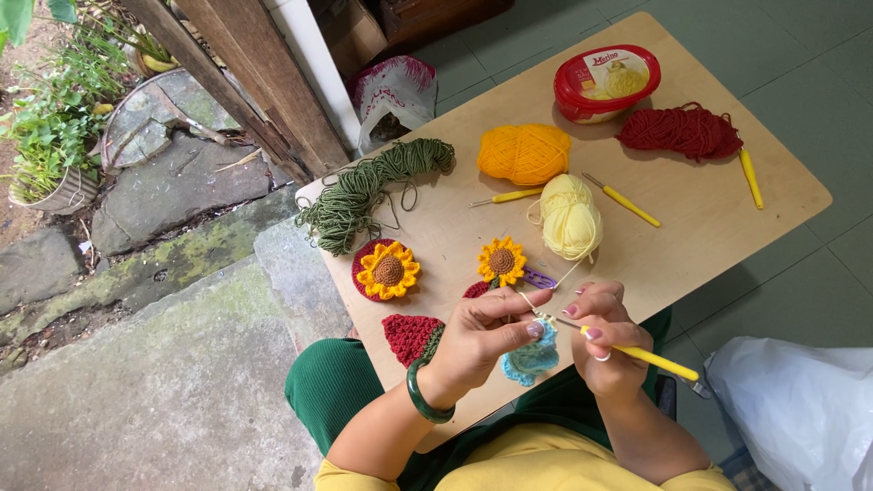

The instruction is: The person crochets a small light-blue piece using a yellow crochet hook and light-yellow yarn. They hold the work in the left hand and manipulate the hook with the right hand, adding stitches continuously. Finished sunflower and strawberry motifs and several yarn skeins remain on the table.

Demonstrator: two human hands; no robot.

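Head view, looking down over a tilted wooden table point(700, 227) that fills the centre and right of the frame (grey-green floor tiles beyond it, mossy stone and potted plants at upper left, a white plastic bag point(800, 409) at lower right). Largest on the board: a loose green yarn skein point(368, 191) at centre left, an orange yarn ball point(524, 153) and a dark red yarn heap point(680, 131) toward the top, a red-rimmed plastic tub point(606, 82) at the top edge, a pale yellow yarn ball point(570, 216) at centre. Smaller: two crocheted sunflowers point(388, 270) near the middle, a red crocheted piece point(409, 335) at the near edge, spare yellow-handled hooks point(623, 200) scattered about. Low centre, the left hand point(482, 341) pinches a small light-blue crochet piece point(530, 361) between thumb and fingers, pale yarn running up from it to the yellow ball. The right hand point(605, 341) is closed in a pencil-like grip on a yellow crochet hook point(647, 356), tip at the top edge of the blue piece. Step in hand looks like a stitch being worked along that edge; the next move would call for steady yarn tension and a firm pinch close to the hook tip.
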